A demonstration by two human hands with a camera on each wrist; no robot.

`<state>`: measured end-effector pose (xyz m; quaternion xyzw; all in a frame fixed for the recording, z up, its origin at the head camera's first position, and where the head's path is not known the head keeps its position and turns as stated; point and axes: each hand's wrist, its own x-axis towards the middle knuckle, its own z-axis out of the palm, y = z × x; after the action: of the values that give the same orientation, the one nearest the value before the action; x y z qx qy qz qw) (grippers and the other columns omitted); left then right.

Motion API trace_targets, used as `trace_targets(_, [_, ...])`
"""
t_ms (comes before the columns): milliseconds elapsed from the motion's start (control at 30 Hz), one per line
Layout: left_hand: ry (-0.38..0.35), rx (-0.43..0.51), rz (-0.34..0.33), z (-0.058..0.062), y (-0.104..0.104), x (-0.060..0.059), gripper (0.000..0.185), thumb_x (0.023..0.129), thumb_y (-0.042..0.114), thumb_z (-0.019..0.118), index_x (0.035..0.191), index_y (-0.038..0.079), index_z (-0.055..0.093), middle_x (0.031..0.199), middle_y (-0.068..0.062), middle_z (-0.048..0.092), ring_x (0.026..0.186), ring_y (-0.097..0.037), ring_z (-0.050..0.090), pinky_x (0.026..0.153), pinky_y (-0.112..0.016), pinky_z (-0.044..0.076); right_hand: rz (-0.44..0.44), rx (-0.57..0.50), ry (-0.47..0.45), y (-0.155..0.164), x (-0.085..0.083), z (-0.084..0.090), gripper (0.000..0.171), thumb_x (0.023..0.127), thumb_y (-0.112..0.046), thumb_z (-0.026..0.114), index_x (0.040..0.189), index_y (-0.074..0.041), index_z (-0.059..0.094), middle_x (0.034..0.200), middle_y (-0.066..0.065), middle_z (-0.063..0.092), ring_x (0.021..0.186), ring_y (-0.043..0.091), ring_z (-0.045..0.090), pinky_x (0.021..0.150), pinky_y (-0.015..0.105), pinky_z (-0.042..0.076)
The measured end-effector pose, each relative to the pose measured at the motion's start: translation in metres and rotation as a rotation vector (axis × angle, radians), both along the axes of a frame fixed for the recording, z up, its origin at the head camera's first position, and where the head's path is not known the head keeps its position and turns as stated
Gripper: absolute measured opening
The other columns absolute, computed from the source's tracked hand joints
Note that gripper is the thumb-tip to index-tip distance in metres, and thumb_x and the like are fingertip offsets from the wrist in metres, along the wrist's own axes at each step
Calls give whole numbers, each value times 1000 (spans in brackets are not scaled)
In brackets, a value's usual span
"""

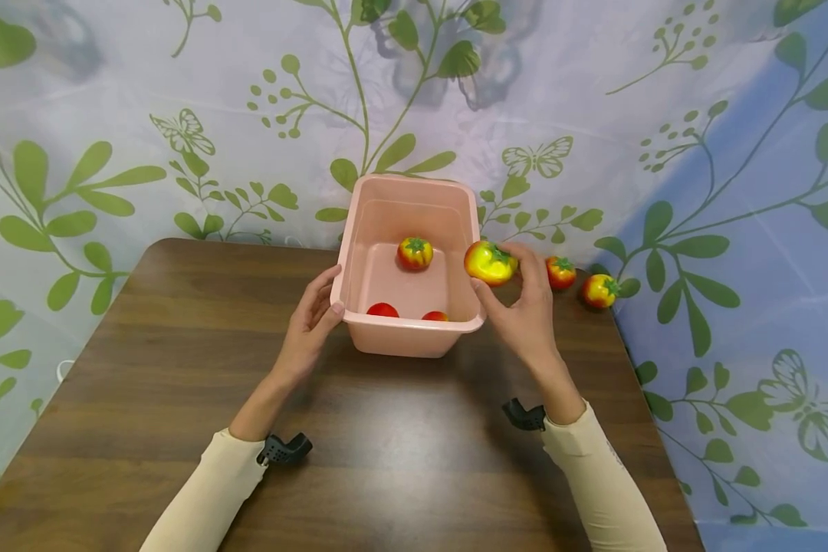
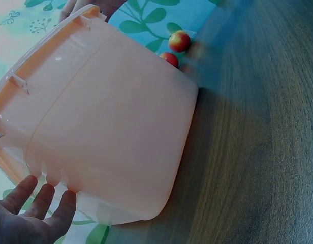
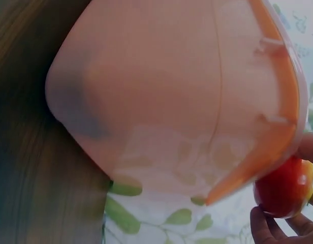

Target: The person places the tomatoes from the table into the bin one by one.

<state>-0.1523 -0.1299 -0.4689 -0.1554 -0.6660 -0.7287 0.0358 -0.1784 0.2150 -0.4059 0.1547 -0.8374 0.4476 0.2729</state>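
A pink plastic bin stands on the table, and my left hand holds its left rim. In the left wrist view, the fingertips touch the bin's outer wall. My right hand pinches a red-and-yellow tomato with a green calyx, just beside the bin's right rim. The right wrist view shows that tomato between thumb and fingers. Inside the bin lies another tomato. Two red rounded tops show behind the near wall, their lower parts hidden.
Two more tomatoes, one behind the right hand and one farther right, rest near the table's right back corner. The brown wooden table backs onto a leaf-patterned cloth. Dark wrist mounts sit at both sleeves.
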Motion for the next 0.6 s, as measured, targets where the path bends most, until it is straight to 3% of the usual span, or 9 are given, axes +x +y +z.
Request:
trace_targets(467, [-6,1,-7,0,0,0,60,111,7,52,167,22,38,165,-23,45,141,-17,57,109,-21,54,73,47,-38,-24,5,-2,64,89,-21,88,145,-16,59,153,7,54,145,23,49,123,52,46])
trace_targets(600, [-9,-1,-3,1,0,0,60,111,7,53,167,24,39,165,-19,47,144,-27,55,109,-21,55,73,49,-50,-26,6,-2,65,88,-21,88,146,-16,58,153,7,54,145,23,49,123,54,46])
